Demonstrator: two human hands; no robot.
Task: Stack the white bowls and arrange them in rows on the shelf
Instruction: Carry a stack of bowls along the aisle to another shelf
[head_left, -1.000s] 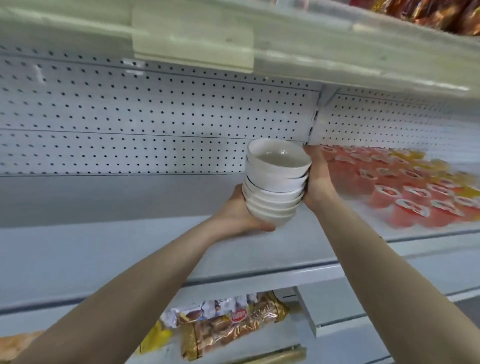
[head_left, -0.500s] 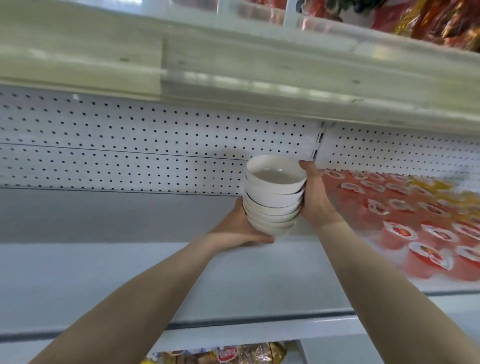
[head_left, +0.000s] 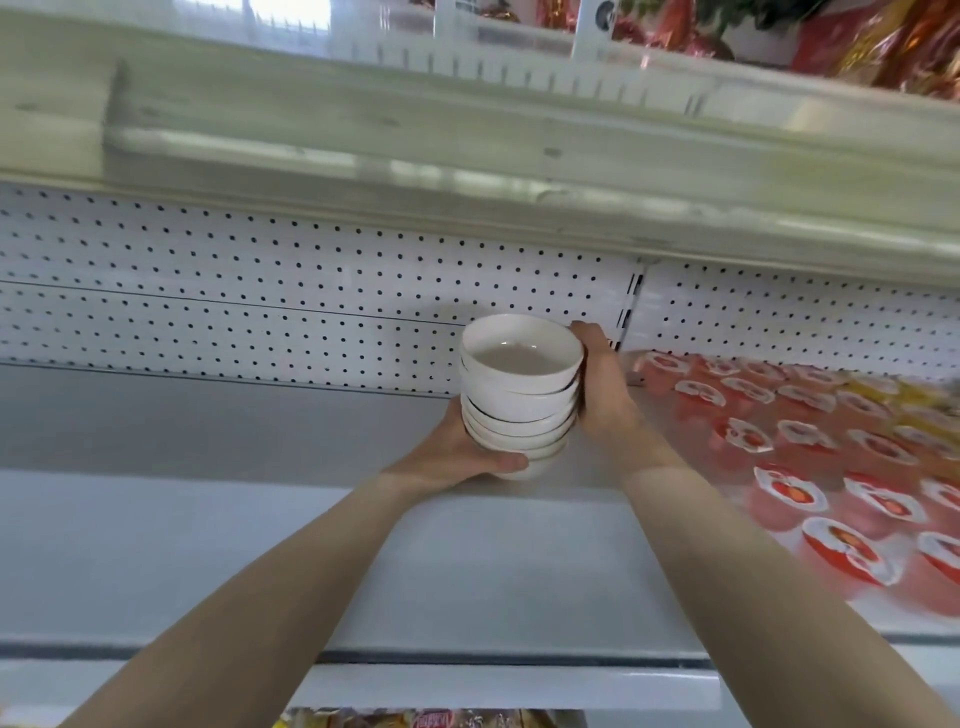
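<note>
White bowls (head_left: 519, 400), nested in one stack, sit between my two hands just above centre in my view, close to the pegboard back wall (head_left: 260, 291) of the shelf (head_left: 208, 545). My left hand (head_left: 460, 457) cups the stack from about its 7 o'clock, thumb wrapped across the lowest bowl. My right hand (head_left: 602, 384) presses flat against the stack at its 3 o'clock, fingertips reaching to the top bowl's rim. Both hands are closed on the stack. I cannot tell whether the bottom bowl touches the shelf or hangs just above it. The stack leans slightly, and the top bowl's inside is visible. At 3 o'clock from the bowls, rows of red-lidded jelly cups (head_left: 810, 467) fill the shelf, with some yellow ones further back. The upper shelf's edge (head_left: 467, 171) runs across at 12 o'clock, blurred.
</note>
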